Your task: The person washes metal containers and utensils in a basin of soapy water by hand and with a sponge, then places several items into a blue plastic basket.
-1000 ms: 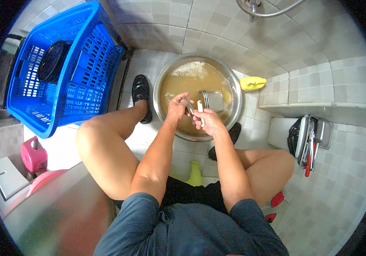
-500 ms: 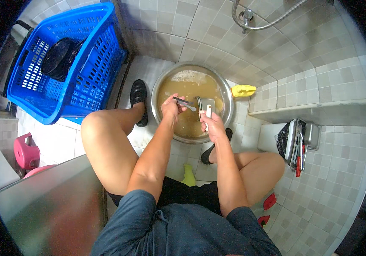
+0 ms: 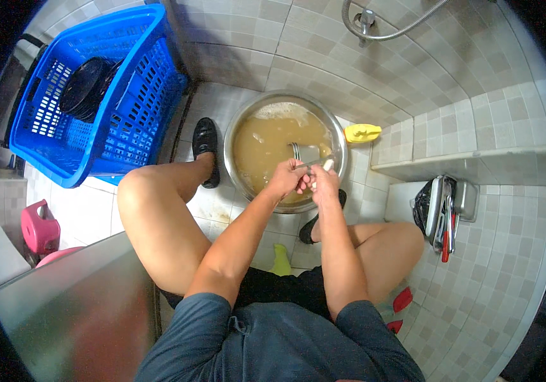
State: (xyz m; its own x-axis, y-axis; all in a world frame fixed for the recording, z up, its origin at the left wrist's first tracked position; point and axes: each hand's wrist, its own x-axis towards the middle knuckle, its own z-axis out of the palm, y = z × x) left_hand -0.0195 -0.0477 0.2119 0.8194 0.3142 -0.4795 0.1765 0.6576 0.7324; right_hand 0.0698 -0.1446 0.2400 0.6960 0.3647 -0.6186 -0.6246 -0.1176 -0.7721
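Note:
Both my hands are close together over the near right part of a large round metal basin (image 3: 229, 153) filled with cloudy brown water. My left hand (image 3: 287, 178) is closed on a slim dark-grey utensil (image 3: 306, 164), whose far end reaches my right hand. My right hand (image 3: 326, 183) is closed round a white-handled utensil (image 3: 328, 165); its working end is hidden or too small to make out. Just beyond my hands, a shiny metal container (image 3: 306, 153) lies partly sunk in the water. Pale foam floats along the basin's far side.
A yellow bottle (image 3: 362, 133) lies right of the basin. A blue basket (image 3: 88, 172) holding black dishes stands at left. Metal tongs (image 3: 449, 232) and a metal tray (image 3: 466, 202) are at right, a pink stool (image 3: 39, 227) far left. A shower hose (image 3: 400, 35) hangs on the wall.
My left hand has moved right and nearer to me, bringing its slim utensil against my right hand. My right hand has shifted slightly right, with the white handle now tilted.

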